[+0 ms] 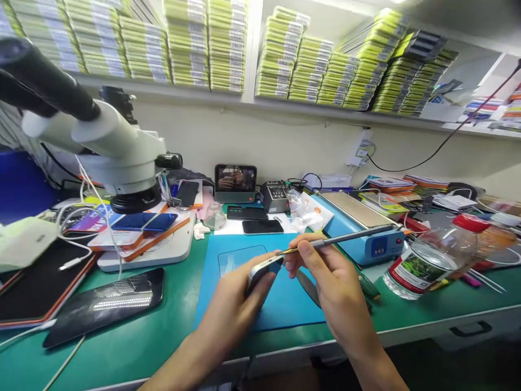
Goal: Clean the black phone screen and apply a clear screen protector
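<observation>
Green matting covered the desk (154,336), and on it, at 6 o'clock from the microscope (101,146), lay a blue work mat (285,304). Above that mat the left hand (232,309) gripped a phone (262,270) edge-up, fingers closed around its body. The right hand (329,282) pinched a thin metal tool (345,239), its tip touching the phone's top edge at the seam. Judging by this, the work stood at an early stage: the phone looked whole, not yet opened, with any prying left to do. A clear bottle (431,255) with a red cap lay at 3 o'clock; its label was too blurred to read, as was the print on the yellow-green boxes (309,70) shelved at 12 o'clock.
</observation>
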Demonstrator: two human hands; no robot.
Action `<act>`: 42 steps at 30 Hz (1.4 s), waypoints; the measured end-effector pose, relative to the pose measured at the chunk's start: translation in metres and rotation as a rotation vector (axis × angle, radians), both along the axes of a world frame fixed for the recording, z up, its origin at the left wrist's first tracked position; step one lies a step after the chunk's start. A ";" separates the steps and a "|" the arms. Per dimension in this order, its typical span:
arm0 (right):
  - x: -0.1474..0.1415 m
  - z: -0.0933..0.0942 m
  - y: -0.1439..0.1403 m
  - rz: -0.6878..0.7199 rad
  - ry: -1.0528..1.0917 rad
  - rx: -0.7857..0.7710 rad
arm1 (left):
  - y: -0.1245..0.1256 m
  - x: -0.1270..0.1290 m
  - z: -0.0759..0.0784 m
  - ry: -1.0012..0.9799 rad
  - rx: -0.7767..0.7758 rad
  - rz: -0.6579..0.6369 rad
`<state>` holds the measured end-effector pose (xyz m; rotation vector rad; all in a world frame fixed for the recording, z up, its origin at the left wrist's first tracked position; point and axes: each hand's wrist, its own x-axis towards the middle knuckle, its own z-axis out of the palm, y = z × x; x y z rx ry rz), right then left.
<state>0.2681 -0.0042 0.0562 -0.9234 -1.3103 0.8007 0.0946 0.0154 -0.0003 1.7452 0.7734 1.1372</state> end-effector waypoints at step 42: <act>-0.030 -0.034 -0.038 -0.231 -0.406 0.537 | 0.005 -0.002 -0.008 -0.007 0.300 -0.054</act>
